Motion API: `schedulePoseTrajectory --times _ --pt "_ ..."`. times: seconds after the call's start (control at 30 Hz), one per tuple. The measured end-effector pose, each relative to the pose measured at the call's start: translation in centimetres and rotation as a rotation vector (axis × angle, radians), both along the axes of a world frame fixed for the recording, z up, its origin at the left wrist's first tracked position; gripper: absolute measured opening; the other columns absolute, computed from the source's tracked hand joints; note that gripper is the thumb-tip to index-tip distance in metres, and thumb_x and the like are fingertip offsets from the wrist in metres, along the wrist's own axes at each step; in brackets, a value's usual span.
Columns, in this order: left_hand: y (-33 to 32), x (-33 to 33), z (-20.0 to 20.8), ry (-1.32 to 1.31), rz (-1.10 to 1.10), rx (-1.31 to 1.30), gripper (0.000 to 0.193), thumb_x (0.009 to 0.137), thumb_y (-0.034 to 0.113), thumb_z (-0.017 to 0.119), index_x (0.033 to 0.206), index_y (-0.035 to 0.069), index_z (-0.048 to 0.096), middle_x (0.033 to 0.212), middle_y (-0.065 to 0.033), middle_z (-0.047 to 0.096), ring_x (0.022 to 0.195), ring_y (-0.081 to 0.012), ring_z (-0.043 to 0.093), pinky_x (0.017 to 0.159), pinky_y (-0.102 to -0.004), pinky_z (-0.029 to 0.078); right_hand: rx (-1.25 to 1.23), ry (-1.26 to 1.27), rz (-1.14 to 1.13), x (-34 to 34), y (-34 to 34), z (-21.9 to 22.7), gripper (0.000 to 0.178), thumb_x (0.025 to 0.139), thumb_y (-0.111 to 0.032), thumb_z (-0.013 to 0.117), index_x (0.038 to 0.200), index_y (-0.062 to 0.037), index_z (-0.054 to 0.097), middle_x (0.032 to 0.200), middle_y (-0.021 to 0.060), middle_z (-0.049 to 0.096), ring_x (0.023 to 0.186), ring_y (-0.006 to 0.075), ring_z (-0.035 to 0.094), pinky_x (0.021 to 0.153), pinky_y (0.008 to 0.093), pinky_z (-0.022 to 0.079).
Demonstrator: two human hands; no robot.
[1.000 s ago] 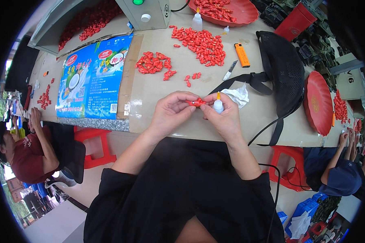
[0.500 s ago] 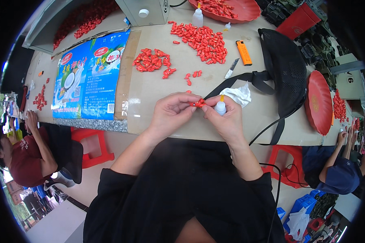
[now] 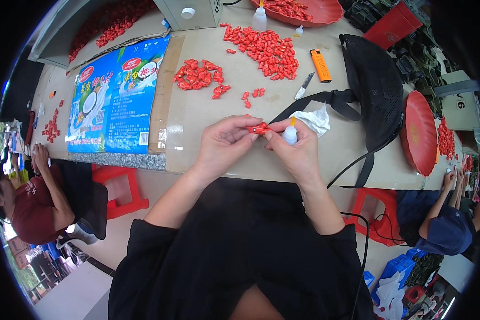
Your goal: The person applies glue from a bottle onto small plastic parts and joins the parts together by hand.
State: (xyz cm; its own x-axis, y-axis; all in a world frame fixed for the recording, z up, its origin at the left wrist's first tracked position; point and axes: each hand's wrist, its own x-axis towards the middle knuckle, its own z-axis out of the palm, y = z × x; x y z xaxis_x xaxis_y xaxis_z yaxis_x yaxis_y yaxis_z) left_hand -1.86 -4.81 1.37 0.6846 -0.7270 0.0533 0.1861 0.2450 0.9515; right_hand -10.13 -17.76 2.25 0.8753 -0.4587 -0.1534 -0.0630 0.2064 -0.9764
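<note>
Between the fingertips of my left hand (image 3: 218, 148) is a small red glossy figure (image 3: 258, 129) with a black-and-white eye-like dot. My right hand (image 3: 299, 157) has a small white squeeze bottle (image 3: 290, 136) with a yellow tip tucked in its fingers, tip pointing up. The right thumb and index finger also touch the figure's right end. Just beyond the hands lie a few loose red figures (image 3: 247, 98) and a crumpled white tissue (image 3: 315, 119). Further off are a small cluster of red figures (image 3: 196, 76) and a larger pile (image 3: 266, 50).
To the right lie an orange lighter (image 3: 321, 66), a craft knife (image 3: 304, 86) and a black mesh bag (image 3: 376, 90) with straps. Another white bottle (image 3: 259, 20) stands near a red tray (image 3: 304, 18). Blue printed cardboard (image 3: 125, 101) covers the left. Co-workers sit at both sides.
The whole view has shifted slightly. Both hands, with the red figure between them, have moved a little away from my body; the grip looks the same.
</note>
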Motion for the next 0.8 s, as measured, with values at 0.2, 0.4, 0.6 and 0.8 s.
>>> schedulePoseTrajectory --times 0.2,0.4,0.6,0.8 --pt "-0.27 -0.22 0.10 0.022 0.015 0.004 0.027 0.077 -0.008 0.053 0.104 -0.006 0.050 0.104 -0.0131 0.054 0.095 -0.0152 0.054 0.083 -0.0251 0.045 0.019 0.005 -0.015 0.08 -0.04 0.33 0.010 0.073 -0.001 0.061 0.080 0.0005 0.054 0.071 0.0028 0.057 0.060 0.0058 0.053 0.053 0.0182 0.042" --pt "-0.17 -0.10 -0.24 -0.067 0.018 0.019 0.026 0.077 -0.009 0.052 0.103 -0.005 0.050 0.100 -0.0110 0.054 0.089 -0.0135 0.055 0.078 -0.0243 0.046 0.029 0.025 -0.008 0.08 -0.01 0.32 0.010 0.073 -0.002 0.062 0.080 0.0001 0.054 0.070 0.0023 0.057 0.062 0.0051 0.052 0.054 0.0182 0.042" --pt "-0.24 -0.25 -0.10 -0.052 0.040 -0.003 0.023 0.076 -0.010 0.052 0.098 -0.005 0.051 0.098 -0.0104 0.054 0.088 -0.0133 0.055 0.078 -0.0245 0.046 -0.067 0.046 -0.004 0.05 0.17 0.28 0.009 0.072 -0.002 0.062 0.078 0.0000 0.055 0.070 0.0018 0.057 0.063 0.0040 0.051 0.054 0.0177 0.041" --pt "-0.31 -0.34 -0.03 -0.053 0.060 0.047 0.022 0.074 -0.011 0.052 0.095 -0.005 0.051 0.095 -0.0101 0.054 0.087 -0.0136 0.055 0.078 -0.0251 0.046 -0.102 0.036 -0.013 0.09 0.28 0.14 0.010 0.072 -0.003 0.062 0.077 -0.0001 0.055 0.069 0.0010 0.056 0.062 0.0033 0.049 0.054 0.0175 0.040"
